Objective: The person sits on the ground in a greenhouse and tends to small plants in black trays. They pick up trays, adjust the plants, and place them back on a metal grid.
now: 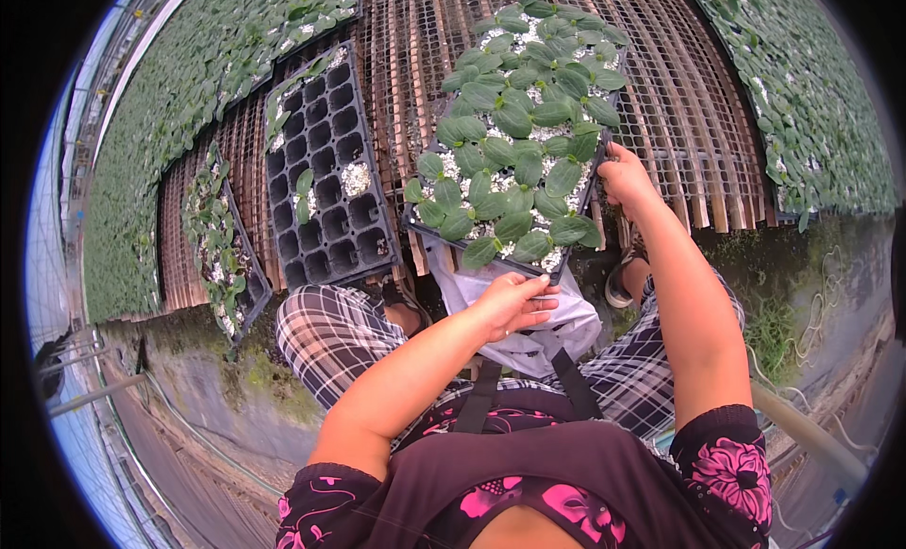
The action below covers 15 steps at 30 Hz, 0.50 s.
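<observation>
Before me a black plastic seedling tray (564, 262) is full of broad-leaved green seedlings (513, 117) in white granular medium. My left hand (515, 302) holds its near corner, thumb on top of the rim and fingers beneath. Along the right side, my right hand (623, 172) grips the edge. To the left lies a second black cell tray (333, 163), most of its cells bare. One seedling (304, 195) stands in that tray, a clump of white medium (355, 179) fills another cell, and a few more plants line its far left edge.
A slatted bench topped with mesh (679, 124) carries the trays. Farther left, a tilted tray holds a heap of seedlings (216, 244). Dense seedling beds (814, 103) flank both sides. A white sack (545, 329) with black straps lies between my knees. A pale pipe (807, 432) runs at lower right.
</observation>
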Motion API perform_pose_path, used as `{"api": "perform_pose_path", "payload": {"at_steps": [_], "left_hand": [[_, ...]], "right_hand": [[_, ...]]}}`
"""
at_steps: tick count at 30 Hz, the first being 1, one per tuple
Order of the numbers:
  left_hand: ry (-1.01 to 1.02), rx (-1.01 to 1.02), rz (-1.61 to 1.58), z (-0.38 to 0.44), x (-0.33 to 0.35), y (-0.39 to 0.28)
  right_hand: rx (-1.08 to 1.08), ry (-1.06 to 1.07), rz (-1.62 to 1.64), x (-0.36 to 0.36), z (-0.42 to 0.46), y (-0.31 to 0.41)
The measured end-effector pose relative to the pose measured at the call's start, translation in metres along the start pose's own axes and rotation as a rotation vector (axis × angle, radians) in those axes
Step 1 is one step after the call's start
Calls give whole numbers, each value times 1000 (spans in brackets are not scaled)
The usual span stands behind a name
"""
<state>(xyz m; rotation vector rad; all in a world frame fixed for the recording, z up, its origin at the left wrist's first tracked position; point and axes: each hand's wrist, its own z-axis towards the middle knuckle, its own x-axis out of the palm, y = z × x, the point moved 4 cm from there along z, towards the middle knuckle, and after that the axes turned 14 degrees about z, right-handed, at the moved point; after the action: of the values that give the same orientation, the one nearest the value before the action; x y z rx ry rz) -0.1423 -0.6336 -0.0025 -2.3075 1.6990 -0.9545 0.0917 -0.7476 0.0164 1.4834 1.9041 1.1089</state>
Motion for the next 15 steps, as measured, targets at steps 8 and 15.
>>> {"api": "perform_pose_path", "payload": {"at_steps": [8, 15], "left_hand": [[-621, 633, 1193, -88, -57, -120], [-969, 572, 1072, -40, -166, -128]], "right_hand": [[274, 85, -204, -2, -14, -12], [380, 285, -115, -1, -19, -27]]}}
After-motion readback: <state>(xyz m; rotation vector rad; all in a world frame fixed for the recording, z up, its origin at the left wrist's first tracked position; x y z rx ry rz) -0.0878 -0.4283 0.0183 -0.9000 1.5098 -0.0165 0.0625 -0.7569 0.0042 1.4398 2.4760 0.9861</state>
